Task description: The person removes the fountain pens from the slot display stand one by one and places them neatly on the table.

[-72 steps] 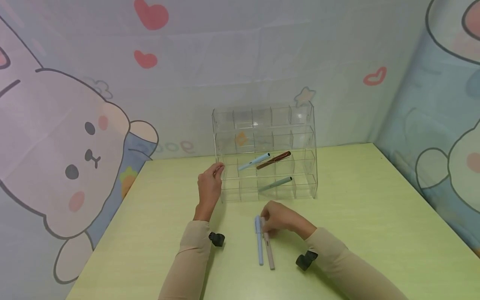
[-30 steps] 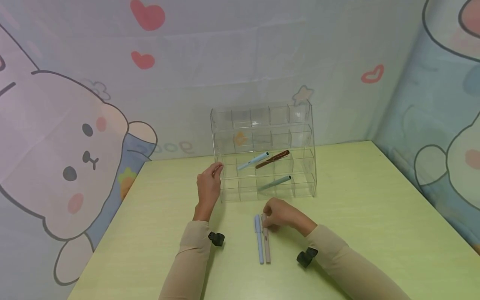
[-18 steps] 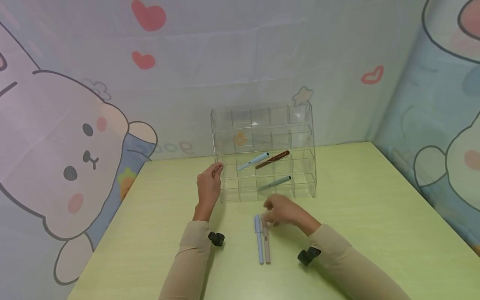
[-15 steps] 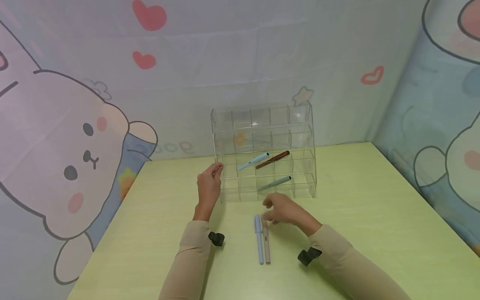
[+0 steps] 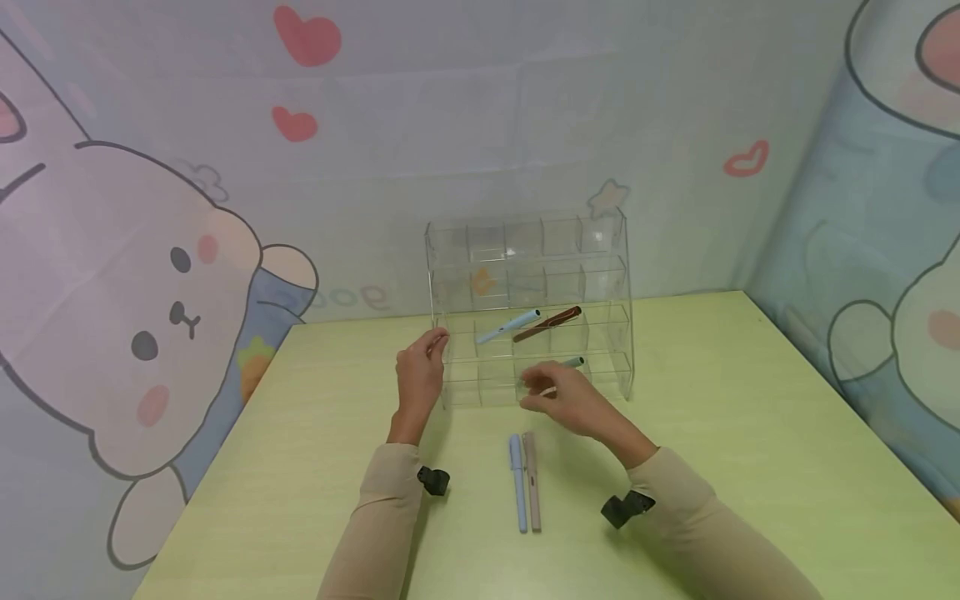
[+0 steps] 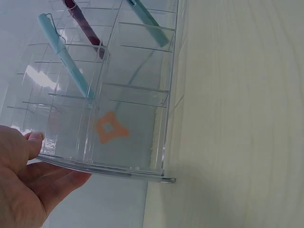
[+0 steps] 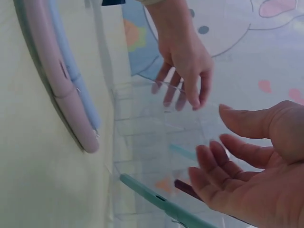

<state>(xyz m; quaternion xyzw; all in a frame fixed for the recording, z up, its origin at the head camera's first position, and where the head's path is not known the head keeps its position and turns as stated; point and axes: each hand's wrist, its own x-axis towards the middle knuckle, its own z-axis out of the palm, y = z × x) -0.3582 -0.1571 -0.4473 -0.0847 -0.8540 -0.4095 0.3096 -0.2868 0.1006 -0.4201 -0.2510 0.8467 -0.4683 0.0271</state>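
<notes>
Pale printed backdrop (image 5: pixel 450 125) is filling upper frame; large cartoon animal (image 5: pixel 97 275) is showing at left; yellow-green worktop (image 5: pixel 727 392) is spreading across lower frame.

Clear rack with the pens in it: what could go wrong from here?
The right hand partly covers the green pen in the head view, so a careless move might knock it askew.
The left hand grips just one side of the clear rack; a bump elsewhere could perhaps twist it.
The blue pen and pink pen lie loose on the table, so a brush might roll them.
</notes>
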